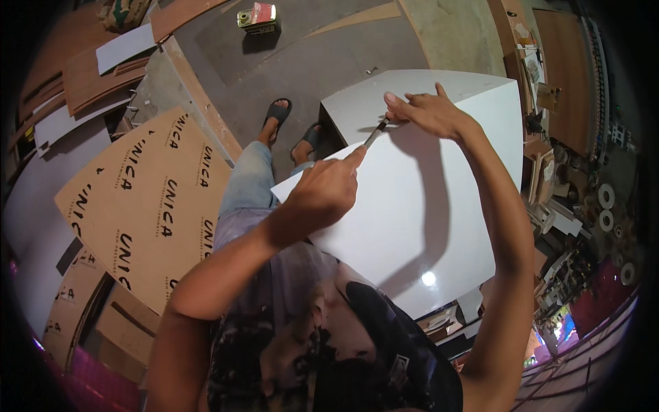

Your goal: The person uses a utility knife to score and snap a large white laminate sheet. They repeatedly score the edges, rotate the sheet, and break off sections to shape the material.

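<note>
"Now, please tell me, what does the left hand [322, 189] do?"

"It is closed firmly around one end of a slim tool [375, 135], with the index finger stretched along it. I see a metallic part and a dark far end, but I cannot tell which kind of tool it is."

"And where exactly is this tool?"

"It is above the near-left edge of a big white panel [384, 213], slanting up and to the right, away from the body. Whether it touches the panel, I cannot tell."

"What about the right hand [429, 113]?"

"That one is open, the fingers loosely spread, and it is over the far part of the panel. Its thumb side is just beside the dark end of the tool; if they touch, I cannot say. The arm throws a long shadow on the white surface."

"Which things are around?"

"To the left leans or lies a brown sheet [147, 213] with dark printing. Beyond the feet, in dark sandals [279, 110], a small red and green can [257, 17] stands on the grey floor [302, 72]. At the right side are wooden boards [563, 75]."
</note>
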A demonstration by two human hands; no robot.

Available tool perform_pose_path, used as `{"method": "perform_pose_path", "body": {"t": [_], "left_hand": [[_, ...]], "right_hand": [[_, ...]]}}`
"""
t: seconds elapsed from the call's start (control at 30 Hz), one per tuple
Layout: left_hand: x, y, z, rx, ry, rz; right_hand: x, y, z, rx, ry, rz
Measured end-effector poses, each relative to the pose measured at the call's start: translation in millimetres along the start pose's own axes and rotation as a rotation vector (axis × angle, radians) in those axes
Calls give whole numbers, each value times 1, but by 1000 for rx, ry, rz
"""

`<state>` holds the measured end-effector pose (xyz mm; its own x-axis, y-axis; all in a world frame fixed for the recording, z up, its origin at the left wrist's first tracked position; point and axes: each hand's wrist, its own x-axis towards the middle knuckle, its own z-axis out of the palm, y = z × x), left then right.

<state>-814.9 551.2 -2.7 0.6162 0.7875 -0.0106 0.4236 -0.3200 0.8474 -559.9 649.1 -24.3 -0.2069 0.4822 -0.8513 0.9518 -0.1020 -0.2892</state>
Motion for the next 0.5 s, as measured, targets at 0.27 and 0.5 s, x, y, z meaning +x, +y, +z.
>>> {"method": "perform_pose_path", "body": {"t": [0.27, 0.5], "left_hand": [[-4, -9, 3, -15, 35, 16], [-10, 10, -10, -119, -149, -243]], "right_hand": [[5, -8, 11, -65, -37, -10], [-23, -17, 21, -246, 122, -73]]}}
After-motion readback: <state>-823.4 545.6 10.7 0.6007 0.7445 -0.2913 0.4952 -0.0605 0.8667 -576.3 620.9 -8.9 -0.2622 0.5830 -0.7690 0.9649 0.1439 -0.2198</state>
